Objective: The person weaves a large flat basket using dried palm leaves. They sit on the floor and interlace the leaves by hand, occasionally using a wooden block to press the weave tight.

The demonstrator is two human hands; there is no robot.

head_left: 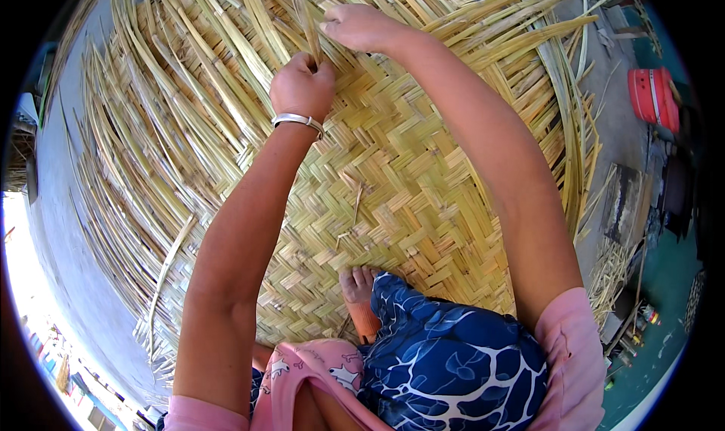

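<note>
A large mat (423, 182) of flattened yellow-green reed strips, woven in a zigzag pattern, spreads in front of me. My left hand (302, 89), with a silver bangle at its wrist, is closed round a reed strip (304, 17) that rises from its fist at the mat's far part. Just right of that strip, my right hand (362, 27) is closed, its fingertips pinched together and pointing left. What lies between those fingertips is too small to make out. Long unwoven strip ends (177, 91) fan out on the left, and more loose ends (521, 34) stick out at the upper right.
My bare foot (357, 286) rests on the woven part, close to my blue patterned garment (453, 355). Off the mat's right side are a red bag or case (652, 100), a dark board (625, 204) and a heap of dry scraps (613, 272). Grey floor (53, 197) borders the left.
</note>
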